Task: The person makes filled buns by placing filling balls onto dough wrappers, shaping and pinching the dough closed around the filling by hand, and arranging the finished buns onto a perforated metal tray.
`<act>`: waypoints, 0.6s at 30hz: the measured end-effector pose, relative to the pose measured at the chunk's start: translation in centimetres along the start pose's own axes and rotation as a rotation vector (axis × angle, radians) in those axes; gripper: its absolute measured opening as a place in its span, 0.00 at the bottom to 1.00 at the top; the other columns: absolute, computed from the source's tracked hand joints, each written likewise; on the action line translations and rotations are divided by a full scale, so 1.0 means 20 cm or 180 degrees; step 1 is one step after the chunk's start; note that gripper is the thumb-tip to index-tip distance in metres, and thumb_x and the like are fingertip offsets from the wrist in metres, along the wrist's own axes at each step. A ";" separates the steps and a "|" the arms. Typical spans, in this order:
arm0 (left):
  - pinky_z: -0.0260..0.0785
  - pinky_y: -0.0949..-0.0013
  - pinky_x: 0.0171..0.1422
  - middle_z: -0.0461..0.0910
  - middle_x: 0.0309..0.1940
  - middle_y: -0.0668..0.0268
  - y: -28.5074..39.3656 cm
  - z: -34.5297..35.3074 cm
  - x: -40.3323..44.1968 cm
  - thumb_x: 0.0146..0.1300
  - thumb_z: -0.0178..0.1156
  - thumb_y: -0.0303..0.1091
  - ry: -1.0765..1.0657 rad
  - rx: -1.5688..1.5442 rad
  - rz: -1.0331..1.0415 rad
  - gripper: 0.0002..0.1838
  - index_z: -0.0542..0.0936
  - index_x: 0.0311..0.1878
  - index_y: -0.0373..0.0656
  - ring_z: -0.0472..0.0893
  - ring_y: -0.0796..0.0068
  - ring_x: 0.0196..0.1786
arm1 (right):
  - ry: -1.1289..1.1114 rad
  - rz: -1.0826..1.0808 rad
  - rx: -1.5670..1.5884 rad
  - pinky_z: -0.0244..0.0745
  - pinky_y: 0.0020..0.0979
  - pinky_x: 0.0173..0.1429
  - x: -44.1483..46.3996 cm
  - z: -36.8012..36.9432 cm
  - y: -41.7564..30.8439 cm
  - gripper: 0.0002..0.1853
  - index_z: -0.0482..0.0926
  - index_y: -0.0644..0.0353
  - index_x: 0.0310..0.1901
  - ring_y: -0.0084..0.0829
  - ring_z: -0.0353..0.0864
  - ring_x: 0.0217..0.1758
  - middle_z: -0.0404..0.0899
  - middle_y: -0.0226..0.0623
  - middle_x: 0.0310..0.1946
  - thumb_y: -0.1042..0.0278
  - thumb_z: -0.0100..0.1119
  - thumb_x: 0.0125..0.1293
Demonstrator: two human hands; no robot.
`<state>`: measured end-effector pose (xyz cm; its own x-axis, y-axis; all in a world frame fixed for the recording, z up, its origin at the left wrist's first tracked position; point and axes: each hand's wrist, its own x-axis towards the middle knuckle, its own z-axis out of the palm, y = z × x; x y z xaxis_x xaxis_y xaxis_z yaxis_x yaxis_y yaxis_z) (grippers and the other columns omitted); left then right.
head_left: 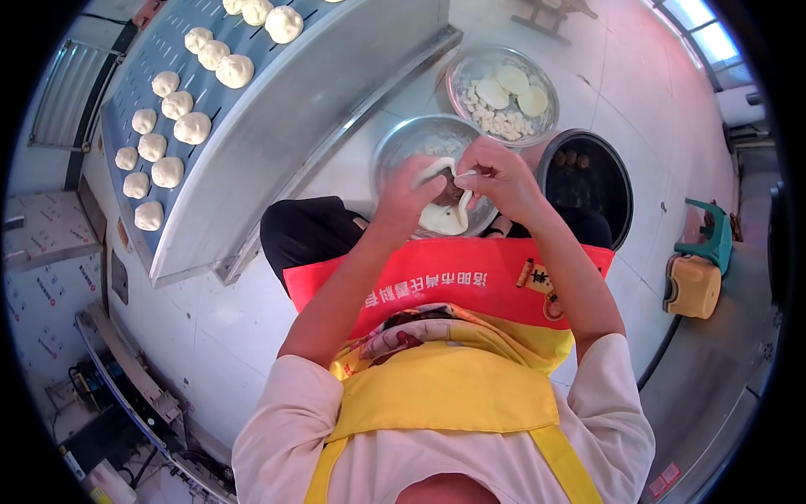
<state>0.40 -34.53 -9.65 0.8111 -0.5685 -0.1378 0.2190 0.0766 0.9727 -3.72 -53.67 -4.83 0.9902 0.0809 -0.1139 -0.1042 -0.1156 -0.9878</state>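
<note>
Over a metal bowl [384,153], my two hands hold a round white dough wrapper [443,220] with a dark ball of filling [452,193] in it. My left hand [408,195] curls around the wrapper's left side, its thumb near the filling. On the other side, my right hand [497,178] pinches the dough edge, which is pulled up in a strip between finger and thumb. The near part of the wrapper hangs flat and loose. My fingers cover part of the filling.
Shaped buns [192,128] stand in rows on a slotted blue-grey surface at left. Beyond the bowl, a metal basin [549,126] holds flat dough rounds [512,80] and small dough lumps. A black tub [617,189] at right contains several dark balls. Small stools [693,286] stand farther right.
</note>
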 end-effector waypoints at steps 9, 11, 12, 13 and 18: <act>0.70 0.70 0.50 0.82 0.40 0.61 0.07 0.05 0.03 0.58 0.63 0.36 0.0602 0.0418 -0.0120 0.17 0.81 0.47 0.35 0.79 0.75 0.44 | 0.0450 0.0231 0.0010 0.79 0.22 0.31 -0.02 0.03 0.04 0.04 0.77 0.65 0.35 0.21 0.77 0.34 0.71 0.31 0.36 0.81 0.61 0.59; 0.70 0.70 0.50 0.82 0.40 0.61 0.02 0.05 0.03 0.57 0.63 0.36 0.0638 0.0551 0.0100 0.16 0.81 0.46 0.35 0.80 0.75 0.44 | 0.0362 0.0086 -0.0287 0.79 0.22 0.31 0.00 0.03 0.09 0.04 0.78 0.65 0.36 0.21 0.77 0.34 0.71 0.32 0.36 0.81 0.62 0.59; 0.71 0.69 0.50 0.83 0.40 0.60 0.02 0.05 0.03 0.57 0.63 0.35 0.0662 0.0620 0.0213 0.16 0.82 0.46 0.35 0.80 0.74 0.44 | 0.0339 -0.0134 -0.0372 0.78 0.23 0.31 0.00 0.04 0.10 0.05 0.77 0.65 0.36 0.23 0.78 0.34 0.71 0.33 0.35 0.80 0.62 0.58; 0.71 0.69 0.50 0.83 0.40 0.60 0.03 0.04 0.03 0.57 0.63 0.35 0.0573 0.0673 0.0218 0.16 0.81 0.46 0.36 0.80 0.74 0.44 | 0.0311 -0.0356 -0.0453 0.78 0.24 0.30 -0.01 0.04 0.11 0.05 0.77 0.65 0.36 0.24 0.78 0.33 0.72 0.34 0.33 0.79 0.62 0.58; 0.71 0.69 0.51 0.82 0.41 0.59 0.03 -0.02 0.05 0.58 0.62 0.34 0.0111 0.0996 0.0161 0.17 0.81 0.48 0.35 0.80 0.73 0.45 | 0.0308 -0.0911 -0.0765 0.77 0.25 0.29 0.00 0.04 0.13 0.06 0.77 0.65 0.37 0.26 0.78 0.32 0.73 0.35 0.33 0.77 0.63 0.58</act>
<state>1.64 -34.71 -9.22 0.8359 -0.5417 -0.0889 0.0047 -0.1548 0.9879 -4.12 -53.17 -7.39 0.9815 0.0511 0.1848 0.1912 -0.3316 -0.9238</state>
